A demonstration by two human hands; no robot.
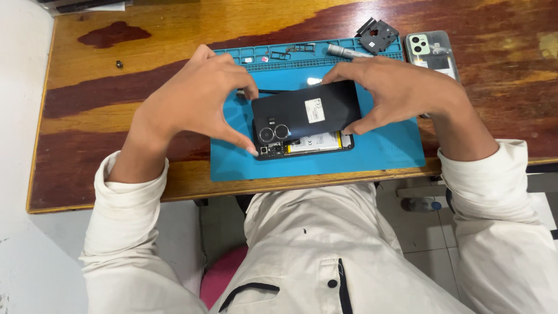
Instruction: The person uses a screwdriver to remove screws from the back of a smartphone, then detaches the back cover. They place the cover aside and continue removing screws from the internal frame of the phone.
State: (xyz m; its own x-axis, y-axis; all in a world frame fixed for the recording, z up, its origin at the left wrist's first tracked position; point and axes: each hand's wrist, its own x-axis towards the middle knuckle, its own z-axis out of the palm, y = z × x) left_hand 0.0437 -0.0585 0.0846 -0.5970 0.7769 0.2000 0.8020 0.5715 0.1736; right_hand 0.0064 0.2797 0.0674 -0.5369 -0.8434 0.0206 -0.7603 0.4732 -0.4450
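Observation:
A black phone back cover with two round camera rings and a white sticker lies tilted over an opened phone body, whose battery and circuit board show along the near edge. My left hand pinches the cover's left end between thumb and fingers. My right hand grips its right end, thumb at the lower right corner. Both rest over a blue work mat on the wooden table.
The mat's far edge has small compartments with tiny parts and a silver tool. Beyond it lie a dark camera frame part and a second phone with a pale green camera block. A small screw-like bit sits far left.

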